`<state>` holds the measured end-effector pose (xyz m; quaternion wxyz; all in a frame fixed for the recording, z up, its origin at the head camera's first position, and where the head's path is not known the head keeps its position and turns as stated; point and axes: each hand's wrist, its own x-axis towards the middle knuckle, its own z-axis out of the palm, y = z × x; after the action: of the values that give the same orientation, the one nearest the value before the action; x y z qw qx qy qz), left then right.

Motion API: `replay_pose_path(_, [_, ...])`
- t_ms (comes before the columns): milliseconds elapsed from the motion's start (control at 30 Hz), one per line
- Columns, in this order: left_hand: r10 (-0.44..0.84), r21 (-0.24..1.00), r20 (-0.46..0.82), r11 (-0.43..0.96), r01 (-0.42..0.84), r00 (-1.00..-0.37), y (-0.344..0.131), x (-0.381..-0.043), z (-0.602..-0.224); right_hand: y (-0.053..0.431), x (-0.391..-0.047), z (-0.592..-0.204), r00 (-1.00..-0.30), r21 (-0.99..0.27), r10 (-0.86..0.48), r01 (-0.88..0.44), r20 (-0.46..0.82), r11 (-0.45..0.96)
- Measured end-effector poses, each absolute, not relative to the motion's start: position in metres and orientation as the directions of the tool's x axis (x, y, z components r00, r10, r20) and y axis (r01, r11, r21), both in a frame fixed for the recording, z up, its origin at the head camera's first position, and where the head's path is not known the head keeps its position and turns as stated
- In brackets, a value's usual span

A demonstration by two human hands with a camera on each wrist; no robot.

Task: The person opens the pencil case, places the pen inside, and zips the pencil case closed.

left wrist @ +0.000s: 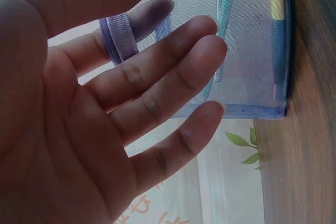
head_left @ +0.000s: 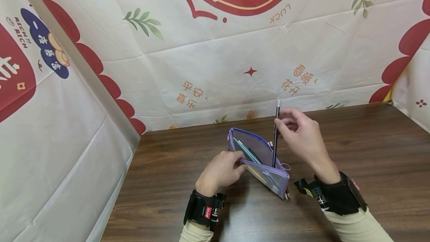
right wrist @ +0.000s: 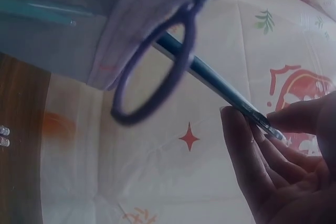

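Observation:
A purple mesh pencil case [head_left: 279,178] stands unzipped on the table. My left hand [head_left: 220,171] grips its near zipped rim; in the left wrist view one finger goes inside behind the mesh [left wrist: 247,51] while the other fingers stay outside. Between thumb and fingers, my right hand [head_left: 304,137] pinches a dark pencil [head_left: 276,133] near its upper end. The pencil is almost upright, its lower end down in the case's opening. Teal pens [head_left: 246,150] lie inside the case. A purple loop [right wrist: 123,119] hangs from its end in the right wrist view.
Pencil tips [head_left: 287,196] poke out beside the case's right end, and white-ended pencils [head_left: 270,144] show behind it. The brown wooden table [head_left: 151,197] meets a printed cloth backdrop [head_left: 215,59] at the back. Another cloth panel [head_left: 67,152] rises along the left.

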<state>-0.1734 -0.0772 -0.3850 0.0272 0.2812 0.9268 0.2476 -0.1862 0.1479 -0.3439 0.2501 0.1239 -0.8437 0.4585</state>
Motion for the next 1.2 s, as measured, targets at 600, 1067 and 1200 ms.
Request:
replay_pose_path(600, [0.536,0.473,0.089,0.719,0.509,-0.840,-0.077,-0.173,-0.385,0.136,-0.184,-0.351,-0.783,-0.525,-0.240,-0.577,0.574,0.625])
replay_pose_path(1067, [0.536,0.481,0.093,0.714,0.509,-0.839,-0.077,-0.173,-0.384,0.129,-0.186,-0.359,-0.829,-0.529,-0.367,-0.554,0.423,0.643])
replay_pose_path(1200, [0.537,0.486,0.093,0.710,0.509,-0.838,-0.077,-0.174,-0.384,0.128,-0.187,-0.361,-0.834,-0.519,-0.380,-0.548,0.400,0.655])
